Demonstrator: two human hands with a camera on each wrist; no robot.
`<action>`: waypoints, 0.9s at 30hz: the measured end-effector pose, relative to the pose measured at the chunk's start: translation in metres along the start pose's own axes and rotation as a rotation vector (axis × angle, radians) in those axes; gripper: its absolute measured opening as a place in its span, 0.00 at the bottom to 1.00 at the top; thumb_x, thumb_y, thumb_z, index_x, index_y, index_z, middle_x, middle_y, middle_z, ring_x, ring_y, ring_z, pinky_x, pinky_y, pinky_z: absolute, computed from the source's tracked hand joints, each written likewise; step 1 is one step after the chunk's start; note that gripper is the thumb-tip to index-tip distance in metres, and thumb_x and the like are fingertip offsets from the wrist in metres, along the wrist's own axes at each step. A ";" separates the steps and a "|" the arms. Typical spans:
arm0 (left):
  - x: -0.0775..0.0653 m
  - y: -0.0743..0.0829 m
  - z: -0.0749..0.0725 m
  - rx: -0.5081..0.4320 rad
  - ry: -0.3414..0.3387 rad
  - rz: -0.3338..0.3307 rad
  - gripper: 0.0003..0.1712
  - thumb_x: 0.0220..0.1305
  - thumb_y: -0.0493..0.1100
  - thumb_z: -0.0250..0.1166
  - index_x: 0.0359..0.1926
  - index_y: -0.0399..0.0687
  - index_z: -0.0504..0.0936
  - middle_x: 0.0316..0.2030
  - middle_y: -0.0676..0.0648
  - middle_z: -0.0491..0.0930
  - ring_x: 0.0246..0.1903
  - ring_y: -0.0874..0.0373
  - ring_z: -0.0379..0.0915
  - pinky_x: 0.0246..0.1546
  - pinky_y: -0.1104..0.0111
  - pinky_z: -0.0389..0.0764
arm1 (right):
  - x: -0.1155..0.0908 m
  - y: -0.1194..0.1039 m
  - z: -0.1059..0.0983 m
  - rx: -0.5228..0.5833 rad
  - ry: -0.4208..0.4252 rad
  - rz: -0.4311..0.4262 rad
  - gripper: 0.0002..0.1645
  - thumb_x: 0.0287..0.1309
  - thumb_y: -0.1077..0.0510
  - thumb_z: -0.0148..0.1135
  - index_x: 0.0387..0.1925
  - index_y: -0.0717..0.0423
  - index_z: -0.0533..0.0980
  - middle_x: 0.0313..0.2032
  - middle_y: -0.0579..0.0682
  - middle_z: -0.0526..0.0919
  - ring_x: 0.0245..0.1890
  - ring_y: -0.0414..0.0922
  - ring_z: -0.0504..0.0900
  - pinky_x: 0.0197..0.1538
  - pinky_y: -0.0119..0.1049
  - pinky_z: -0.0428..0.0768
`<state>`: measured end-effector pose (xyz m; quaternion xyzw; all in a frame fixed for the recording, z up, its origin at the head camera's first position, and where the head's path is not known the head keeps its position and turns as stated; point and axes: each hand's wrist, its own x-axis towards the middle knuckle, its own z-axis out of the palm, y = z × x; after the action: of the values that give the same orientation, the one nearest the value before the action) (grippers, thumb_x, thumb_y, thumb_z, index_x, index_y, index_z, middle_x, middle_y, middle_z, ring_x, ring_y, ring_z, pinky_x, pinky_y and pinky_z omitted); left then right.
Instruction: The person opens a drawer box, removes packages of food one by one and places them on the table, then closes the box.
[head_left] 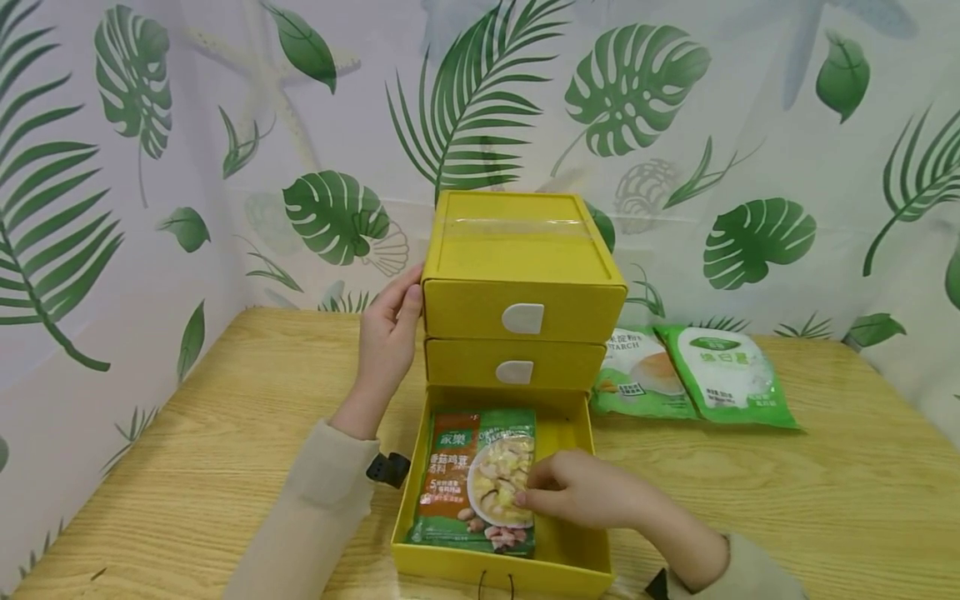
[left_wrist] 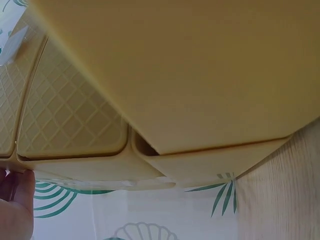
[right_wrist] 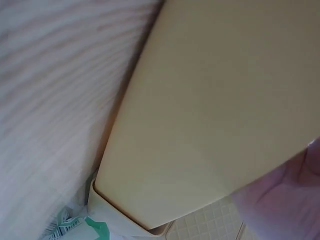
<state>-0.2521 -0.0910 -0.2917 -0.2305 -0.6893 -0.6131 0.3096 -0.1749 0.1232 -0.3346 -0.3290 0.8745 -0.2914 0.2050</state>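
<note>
A yellow drawer cabinet stands on the table with its bottom drawer pulled out. In that drawer lies a green and orange soup-mix packet with a bowl of soup pictured on it. My right hand reaches into the drawer and pinches the packet's right edge, thumb on top of the picture. My left hand rests against the cabinet's left side near the top drawer, thumb at the front corner. In the left wrist view, the fingertips touch the cabinet's side.
Two green and white starch bags lie to the right of the cabinet. The upper two drawers, with white tab handles, are closed. A leaf-patterned cloth hangs behind the wooden table. A cord loop hangs at the drawer front.
</note>
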 end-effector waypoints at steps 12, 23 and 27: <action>0.000 0.000 0.000 0.012 -0.002 0.000 0.17 0.57 0.36 0.44 0.47 0.33 0.66 0.46 0.42 0.66 0.43 0.60 0.63 0.37 0.71 0.69 | -0.004 0.001 -0.001 0.237 0.060 0.018 0.14 0.49 0.52 0.49 0.28 0.56 0.75 0.24 0.45 0.76 0.24 0.39 0.71 0.27 0.29 0.71; 0.000 0.001 0.000 0.003 -0.009 0.010 0.17 0.57 0.35 0.44 0.47 0.32 0.66 0.46 0.41 0.66 0.43 0.59 0.64 0.37 0.71 0.69 | -0.001 -0.001 0.003 0.794 0.176 0.098 0.20 0.48 0.61 0.49 0.37 0.78 0.66 0.33 0.59 0.73 0.35 0.49 0.73 0.39 0.39 0.70; 0.000 0.000 0.000 -0.011 -0.010 0.014 0.17 0.57 0.35 0.44 0.47 0.32 0.66 0.45 0.41 0.66 0.42 0.58 0.64 0.37 0.70 0.69 | 0.002 -0.002 0.003 0.869 0.180 0.130 0.18 0.49 0.63 0.47 0.36 0.78 0.64 0.33 0.59 0.72 0.35 0.49 0.72 0.39 0.39 0.70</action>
<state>-0.2521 -0.0911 -0.2919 -0.2400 -0.6861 -0.6134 0.3090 -0.1737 0.1196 -0.3363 -0.1299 0.7043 -0.6456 0.2650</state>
